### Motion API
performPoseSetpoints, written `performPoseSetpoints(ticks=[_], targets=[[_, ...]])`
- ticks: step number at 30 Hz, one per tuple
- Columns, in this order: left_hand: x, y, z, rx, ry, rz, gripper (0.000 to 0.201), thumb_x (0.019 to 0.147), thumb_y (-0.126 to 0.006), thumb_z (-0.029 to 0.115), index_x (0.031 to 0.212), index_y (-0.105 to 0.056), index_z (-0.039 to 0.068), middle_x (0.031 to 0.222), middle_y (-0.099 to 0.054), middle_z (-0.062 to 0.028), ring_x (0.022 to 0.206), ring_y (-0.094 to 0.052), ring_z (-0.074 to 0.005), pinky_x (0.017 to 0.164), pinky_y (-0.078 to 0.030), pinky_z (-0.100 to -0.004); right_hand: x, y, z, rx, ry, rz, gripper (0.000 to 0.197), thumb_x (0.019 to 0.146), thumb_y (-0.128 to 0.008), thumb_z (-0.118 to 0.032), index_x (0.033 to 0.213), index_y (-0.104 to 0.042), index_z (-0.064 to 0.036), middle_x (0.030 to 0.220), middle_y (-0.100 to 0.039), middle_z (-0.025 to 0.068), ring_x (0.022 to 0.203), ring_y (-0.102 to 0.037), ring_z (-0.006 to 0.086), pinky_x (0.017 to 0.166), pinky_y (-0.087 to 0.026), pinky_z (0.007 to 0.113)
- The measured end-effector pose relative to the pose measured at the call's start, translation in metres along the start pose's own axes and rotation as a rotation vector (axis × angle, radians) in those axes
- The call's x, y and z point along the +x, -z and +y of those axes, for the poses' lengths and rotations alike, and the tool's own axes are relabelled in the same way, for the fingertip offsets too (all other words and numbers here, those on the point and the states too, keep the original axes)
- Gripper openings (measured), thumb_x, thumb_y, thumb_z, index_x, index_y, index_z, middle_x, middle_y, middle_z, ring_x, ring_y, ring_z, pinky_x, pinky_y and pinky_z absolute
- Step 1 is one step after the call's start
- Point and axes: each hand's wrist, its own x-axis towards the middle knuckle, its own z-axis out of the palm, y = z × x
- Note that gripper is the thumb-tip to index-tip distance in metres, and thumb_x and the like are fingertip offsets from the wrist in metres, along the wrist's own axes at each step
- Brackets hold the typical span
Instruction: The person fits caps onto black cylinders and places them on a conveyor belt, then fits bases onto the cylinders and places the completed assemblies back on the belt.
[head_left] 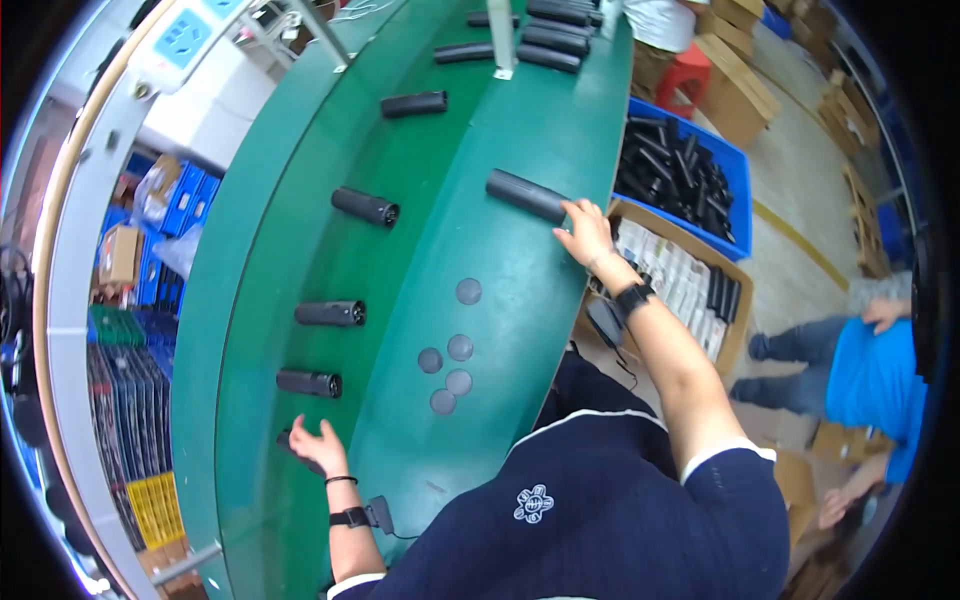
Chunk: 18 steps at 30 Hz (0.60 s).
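At the far left stands a yellow crate, below and left of a white power strip near the upper edge. The green workbench curves through the centre. At its lower left, the left hand is partly open, thumb and fingers parted, against a dark cylinder that it largely covers; whether it grips this piece cannot be told. Beyond it, four short black cylinders lie on their sides in a spaced row: the nearest, the second, the third and the fourth. To their right, five grey discs lie flat on the bench, one set apart from the other four. Farther right, a longer black tube lies aslant near the bench's right edge. The right hand, half open with bent fingers, is at the tube's right end; how firmly it holds cannot be told. Right of the bench are an open cardboard box and a blue bin of black parts. A co-worker in a blue shirt appears at the far right.
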Motion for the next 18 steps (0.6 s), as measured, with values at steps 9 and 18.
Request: performPoseSetpoints(ticks=[9, 18], targets=[[-0.045, 0.008, 0.248, -1.308, 0.426, -0.918, 0.036, 0.088, -0.065, 0.012, 0.121, -0.054, 0.003, 0.112, -0.060, -0.0078, 0.100, -0.059, -0.0155, 0.082, -0.050, -0.0274, -0.003, -0.063, 0.021, 0.920, -0.117, -0.574, 0.078, 0.066, -0.080, -0.006, 0.135, -0.043, -0.0012, 0.131, -0.053, 0.0154, 0.121, -0.050, 0.0255, 0.103, -0.039, 0.034], [-0.068, 0.034, 0.351, -1.546, -0.118, -1.023, 0.074, 0.077, -0.078, 0.009, 0.136, -0.034, 0.005, 0.130, -0.047, -0.0076, 0.122, -0.046, -0.0183, 0.104, -0.036, -0.0337, -0.116, 0.045, -0.023, 0.998, 0.094, -0.704, 0.077, 0.074, -0.066, 0.002, 0.143, -0.036, -0.0114, 0.140, -0.041, 0.0071, 0.127, -0.041, 0.0191, 0.102, -0.037, 0.033]])
